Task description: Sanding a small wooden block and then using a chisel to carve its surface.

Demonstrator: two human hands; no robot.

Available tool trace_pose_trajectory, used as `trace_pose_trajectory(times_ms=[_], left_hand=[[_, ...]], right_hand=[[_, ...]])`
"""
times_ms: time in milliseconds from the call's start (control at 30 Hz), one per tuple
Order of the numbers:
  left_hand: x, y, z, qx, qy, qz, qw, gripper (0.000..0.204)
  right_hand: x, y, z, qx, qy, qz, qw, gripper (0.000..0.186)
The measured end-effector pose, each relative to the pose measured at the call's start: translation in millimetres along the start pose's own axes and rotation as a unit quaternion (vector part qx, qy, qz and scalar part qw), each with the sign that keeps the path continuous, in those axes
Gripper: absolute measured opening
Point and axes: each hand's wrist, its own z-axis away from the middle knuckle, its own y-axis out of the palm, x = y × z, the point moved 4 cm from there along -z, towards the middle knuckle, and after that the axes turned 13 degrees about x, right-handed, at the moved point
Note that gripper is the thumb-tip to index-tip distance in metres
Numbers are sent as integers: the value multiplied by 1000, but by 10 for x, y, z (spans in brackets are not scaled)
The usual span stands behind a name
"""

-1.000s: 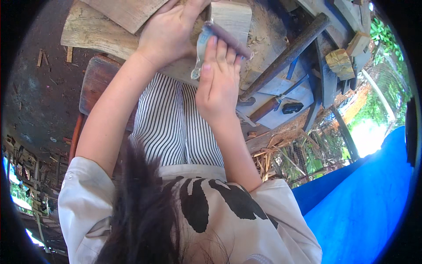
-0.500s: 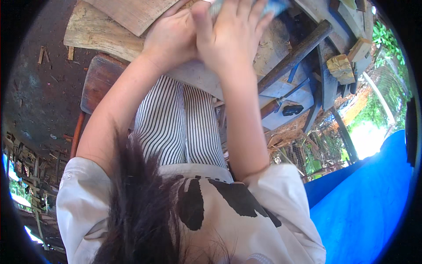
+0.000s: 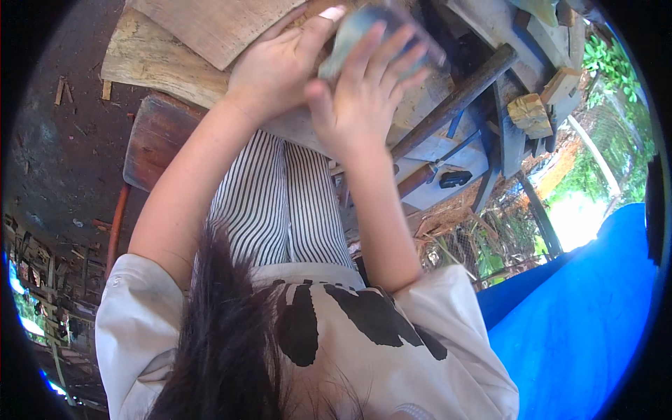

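My right hand (image 3: 360,105) lies palm down over a blurred grey-blue sheet or pad (image 3: 343,52), its fingers spread and stretched out. Motion smears the fingertips and the sheet, so its kind is unclear. Just left of it, my left hand (image 3: 276,63) bends over the edge of the wooden worktop, beside a flat brown board (image 3: 220,24). The left thumb points up and to the right. Most of the left fingers are hidden; they seem to curl round something that I cannot make out.
A thick pale wooden slab (image 3: 150,52) lies under the brown board. On the right are a dark wooden bar (image 3: 465,94), a long thin tool with a wooden handle (image 3: 416,180), a small black object (image 3: 455,179) and a wood block (image 3: 530,116). A blue sheet (image 3: 581,308) hangs at lower right.
My right hand has moved slightly down and away from the left hand, leaving a gap between them. More of the sheet shows now. The whole view has shifted a little.
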Motion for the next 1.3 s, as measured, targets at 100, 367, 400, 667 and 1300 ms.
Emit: trace_pose_trajectory(times_ms=[100, 367, 400, 667, 1300], left_hand=[[14, -59, 49, -59, 55, -51, 995, 90], [-8, -40, 51, -84, 80, -58, 992, 91], [-46, -58, 50, -66, 72, -54, 994, 89], [28, 32, 36, -60, 64, -30, 996, 92], [56, 28, 32, -76, 74, -88, 990, 99]], right_hand=[[-45, 94, 210, -22, -23, -12, 999, 102], [52, -100, 104, 11, 2, 2, 1000, 111], [60, -22, 310, 32, 3, -22, 999, 111], [12, -99, 102, 33, -3, -38, 999, 108], [28, -80, 11, 28, 17, -41, 999, 104]])
